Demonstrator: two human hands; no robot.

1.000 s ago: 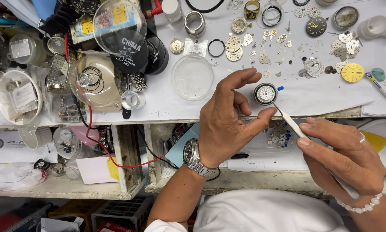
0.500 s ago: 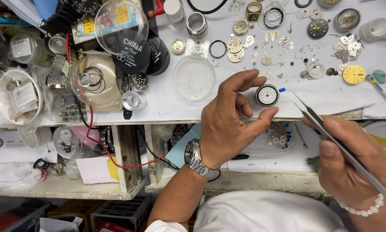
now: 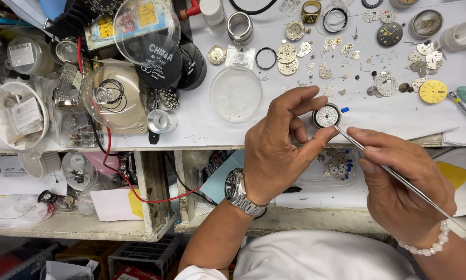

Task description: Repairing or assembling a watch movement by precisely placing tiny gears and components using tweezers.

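White desk (image 3: 399,116), strewn with watch parts, spanning the whole upper view. Below its front edge, an open drawer (image 3: 316,194) lined with paper and holding a small heap of tiny parts. Near the desk's left end, a clear plastic dome (image 3: 116,98) over coiled black rings. Toward the desk's middle, just left of the hands, a round clear dish (image 3: 236,94). Left hand (image 3: 277,150) raised over the desk's front edge, steel wristwatch (image 3: 240,192) on the wrist, fingers closed around a small round watch movement (image 3: 326,115) with a white numbered ring, pinched between thumb and forefinger just above the desk edge. Right hand (image 3: 404,189) below the desk's front edge, bead bracelet (image 3: 430,243) on the wrist, fingers gripping thin metal tweezers (image 3: 393,173), tip touching the movement's lower right rim. Far right on the desk, a yellow dial (image 3: 433,91); near the desk's top edge, a dark dial (image 3: 389,34). Scattered between, small gears and plates.
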